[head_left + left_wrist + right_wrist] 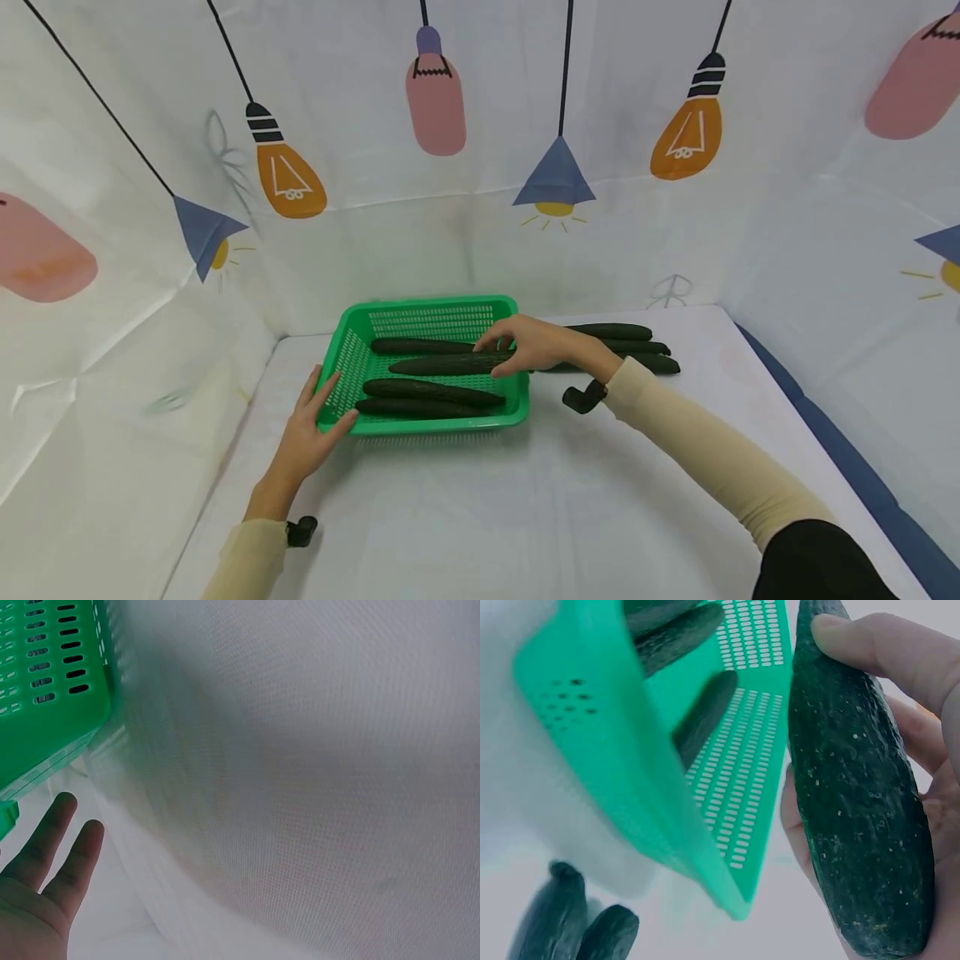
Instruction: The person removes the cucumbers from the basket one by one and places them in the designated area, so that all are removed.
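My right hand [542, 340] grips a dark green cucumber [862, 787], thumb on one side and fingers on the other. This cucumber lies level over the right side of a green plastic basket [427, 427], its far end reaching across the inside. Other cucumbers [435, 392] lie lengthwise in the basket, two near the front and one toward the back. At the basket's left side my left hand [303, 442] has its fingers spread along the rim. In the left wrist view two straight fingers [75, 862] show beside the basket's underside.
Several more cucumbers [637, 347] lie side by side on the white-covered table [450, 517], right of the basket. Behind stands a white cloth wall [375, 250] printed with lamps and bulbs. Dark blue material [832, 450] runs along the table's right edge.
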`<state>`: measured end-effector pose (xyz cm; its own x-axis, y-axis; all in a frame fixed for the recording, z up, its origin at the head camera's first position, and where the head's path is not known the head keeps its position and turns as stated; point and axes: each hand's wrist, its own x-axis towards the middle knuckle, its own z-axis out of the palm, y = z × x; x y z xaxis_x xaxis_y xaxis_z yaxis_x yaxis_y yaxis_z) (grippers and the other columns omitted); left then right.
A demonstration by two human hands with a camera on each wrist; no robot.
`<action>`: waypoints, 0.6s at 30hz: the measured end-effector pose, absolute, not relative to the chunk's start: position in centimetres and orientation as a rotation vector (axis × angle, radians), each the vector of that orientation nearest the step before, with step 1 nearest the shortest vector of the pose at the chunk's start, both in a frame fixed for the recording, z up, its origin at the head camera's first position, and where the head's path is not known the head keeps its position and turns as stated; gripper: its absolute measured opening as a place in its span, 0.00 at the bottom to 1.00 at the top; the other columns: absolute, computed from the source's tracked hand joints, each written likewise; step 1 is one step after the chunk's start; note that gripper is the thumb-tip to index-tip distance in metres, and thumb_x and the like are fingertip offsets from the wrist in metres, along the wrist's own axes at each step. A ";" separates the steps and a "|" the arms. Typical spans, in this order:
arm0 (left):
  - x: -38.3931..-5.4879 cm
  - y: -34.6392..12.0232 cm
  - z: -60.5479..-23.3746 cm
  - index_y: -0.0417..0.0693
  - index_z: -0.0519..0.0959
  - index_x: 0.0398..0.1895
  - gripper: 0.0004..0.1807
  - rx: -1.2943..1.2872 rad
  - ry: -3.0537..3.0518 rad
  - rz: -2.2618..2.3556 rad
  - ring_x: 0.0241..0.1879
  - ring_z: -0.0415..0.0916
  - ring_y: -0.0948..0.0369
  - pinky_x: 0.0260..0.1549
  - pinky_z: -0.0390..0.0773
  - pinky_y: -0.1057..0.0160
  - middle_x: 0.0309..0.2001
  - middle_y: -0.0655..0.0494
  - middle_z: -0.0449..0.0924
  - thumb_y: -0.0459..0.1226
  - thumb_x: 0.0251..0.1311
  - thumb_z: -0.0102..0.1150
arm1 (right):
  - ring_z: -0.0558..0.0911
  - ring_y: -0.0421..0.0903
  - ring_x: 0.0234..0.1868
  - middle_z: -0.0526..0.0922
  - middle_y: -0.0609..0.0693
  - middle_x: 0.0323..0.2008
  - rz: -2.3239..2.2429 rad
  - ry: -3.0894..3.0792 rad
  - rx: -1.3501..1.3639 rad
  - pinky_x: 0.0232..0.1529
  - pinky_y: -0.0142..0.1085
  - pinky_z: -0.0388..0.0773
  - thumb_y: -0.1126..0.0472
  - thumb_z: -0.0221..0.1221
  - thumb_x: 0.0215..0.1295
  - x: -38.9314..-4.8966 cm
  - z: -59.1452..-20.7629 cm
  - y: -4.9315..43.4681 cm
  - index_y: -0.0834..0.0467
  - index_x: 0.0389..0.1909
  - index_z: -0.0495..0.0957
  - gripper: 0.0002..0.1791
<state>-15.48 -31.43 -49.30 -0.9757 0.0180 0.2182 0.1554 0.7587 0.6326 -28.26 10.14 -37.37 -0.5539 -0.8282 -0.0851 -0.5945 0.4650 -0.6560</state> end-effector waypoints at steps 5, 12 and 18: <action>-15.5 -31.5 -49.4 0.54 0.58 0.82 0.43 -0.140 -2.758 -1.016 0.79 0.47 0.33 0.63 0.58 0.21 0.85 0.49 0.40 0.49 0.67 0.64 | 0.79 0.46 0.53 0.82 0.46 0.59 -0.824 2.391 -1.180 0.51 0.40 0.80 0.53 0.69 0.65 -27.3 -37.9 11.5 0.50 0.62 0.82 0.24; -15.5 -31.5 -49.3 0.53 0.58 0.82 0.43 -0.133 -2.766 -1.002 0.79 0.47 0.33 0.63 0.58 0.21 0.85 0.49 0.40 0.50 0.67 0.64 | 0.80 0.45 0.52 0.83 0.45 0.56 -0.863 2.465 -1.187 0.52 0.42 0.81 0.54 0.71 0.64 -26.7 -38.9 13.9 0.50 0.60 0.82 0.23; -15.4 -31.3 -49.2 0.52 0.59 0.82 0.43 -0.152 -2.758 -1.015 0.79 0.47 0.33 0.63 0.59 0.21 0.85 0.49 0.39 0.48 0.67 0.65 | 0.80 0.43 0.50 0.83 0.44 0.53 -0.899 2.515 -1.129 0.53 0.43 0.80 0.56 0.71 0.64 -26.7 -39.7 16.3 0.49 0.60 0.82 0.23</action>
